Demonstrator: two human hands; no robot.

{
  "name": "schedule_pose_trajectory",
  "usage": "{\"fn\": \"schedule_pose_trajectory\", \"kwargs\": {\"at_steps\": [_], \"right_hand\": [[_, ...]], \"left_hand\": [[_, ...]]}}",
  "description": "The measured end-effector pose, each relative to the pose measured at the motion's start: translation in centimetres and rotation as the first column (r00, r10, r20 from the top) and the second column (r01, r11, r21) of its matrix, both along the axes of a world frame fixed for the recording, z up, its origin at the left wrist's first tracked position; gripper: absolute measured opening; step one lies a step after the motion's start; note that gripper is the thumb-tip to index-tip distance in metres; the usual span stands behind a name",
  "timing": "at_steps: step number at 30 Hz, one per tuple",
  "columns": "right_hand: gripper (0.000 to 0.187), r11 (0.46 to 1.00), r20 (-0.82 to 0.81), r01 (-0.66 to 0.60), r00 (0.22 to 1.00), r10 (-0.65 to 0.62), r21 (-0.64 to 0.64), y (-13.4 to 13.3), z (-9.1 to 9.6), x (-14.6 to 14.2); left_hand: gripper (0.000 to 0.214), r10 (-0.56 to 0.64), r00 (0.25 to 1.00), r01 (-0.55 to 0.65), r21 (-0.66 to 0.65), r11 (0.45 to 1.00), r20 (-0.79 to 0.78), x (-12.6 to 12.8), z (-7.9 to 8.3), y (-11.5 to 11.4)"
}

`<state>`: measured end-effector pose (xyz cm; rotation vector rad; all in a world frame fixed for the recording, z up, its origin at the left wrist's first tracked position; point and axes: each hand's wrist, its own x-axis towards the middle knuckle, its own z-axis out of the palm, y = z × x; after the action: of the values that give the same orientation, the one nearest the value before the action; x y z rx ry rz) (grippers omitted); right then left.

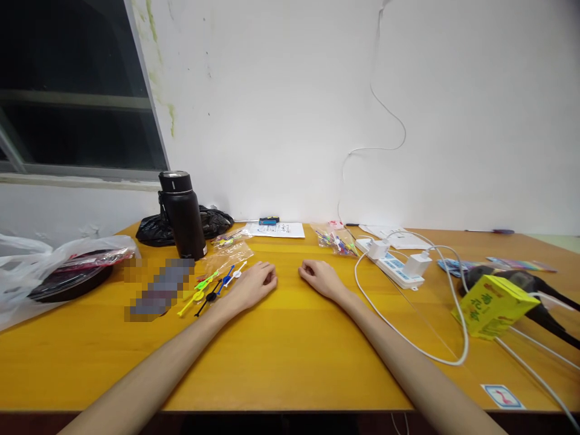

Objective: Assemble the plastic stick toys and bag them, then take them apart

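Observation:
My left hand (254, 283) rests on the orange table (290, 356) with its fingers curled in loosely and nothing visible in them. Just to its left lie several small coloured plastic sticks (212, 289) in green, yellow, blue, black and white. My right hand (318, 277) lies a short way to the right, knuckles up and fingers curled under, also with nothing seen in it. Both forearms reach in from the near edge. A clear bag (229, 252) sits behind the sticks.
A black flask (182, 214) stands at the back left before a black bag (156, 228). A dark dish in white plastic (63, 272) lies far left. A power strip (395, 264) with chargers and white cables, a yellow carton (493, 305), papers (275, 229) and a bag of coloured bits (336, 240) lie right and back.

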<state>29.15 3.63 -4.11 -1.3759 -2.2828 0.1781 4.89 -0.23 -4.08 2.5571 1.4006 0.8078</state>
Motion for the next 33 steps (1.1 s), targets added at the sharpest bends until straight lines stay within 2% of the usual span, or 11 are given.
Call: {"fn": "schedule_pose_trajectory", "kwargs": {"at_steps": [5,9,12,16,23,26,28,30,33], "right_hand": [[0.026,1.000,0.007,0.009,1.000,-0.009,-0.003,0.0,0.0,0.0],[0.026,1.000,0.008,0.006,1.000,-0.006,-0.003,0.1,0.0,0.0],[0.026,1.000,0.010,0.002,1.000,-0.002,-0.004,0.0,0.0,0.0],[0.027,1.000,0.015,0.003,1.000,-0.003,-0.003,-0.1,0.1,-0.1],[0.027,1.000,0.018,0.000,1.000,0.000,0.008,0.0,0.1,0.0],[0.026,1.000,0.000,-0.007,1.000,0.007,-0.003,-0.1,0.0,-0.1],[0.019,0.999,-0.080,-0.047,0.996,0.049,0.020,-0.4,0.1,-0.4],[0.014,0.993,-0.206,-0.077,0.974,0.095,0.094,-0.8,0.3,-1.0],[0.022,0.969,-0.340,-0.050,0.931,0.133,0.242,-1.5,0.9,-1.8]], "left_hand": [[0.016,0.064,0.995,-0.055,0.122,0.991,-0.079,-0.6,0.0,0.4],[0.021,0.287,0.946,-0.249,0.232,0.940,-0.149,-1.6,0.0,0.5],[0.038,0.419,0.887,-0.376,0.224,0.899,-0.195,-2.2,0.0,0.6],[0.053,0.449,0.854,-0.424,0.148,0.893,-0.264,-2.6,-0.2,0.7],[0.057,0.361,0.923,-0.334,0.188,0.924,-0.135,-2.8,-0.4,1.1],[0.058,0.213,0.976,-0.195,0.232,0.953,-0.053,-2.3,0.5,0.7],[0.060,0.089,0.996,-0.080,0.276,0.958,-0.021,-1.6,1.4,0.1],[0.063,-0.017,1.000,0.021,0.306,0.952,-0.016,-0.9,2.1,-0.5],[0.064,-0.152,0.987,0.158,0.296,0.942,-0.044,-0.2,2.6,-1.3]]}}
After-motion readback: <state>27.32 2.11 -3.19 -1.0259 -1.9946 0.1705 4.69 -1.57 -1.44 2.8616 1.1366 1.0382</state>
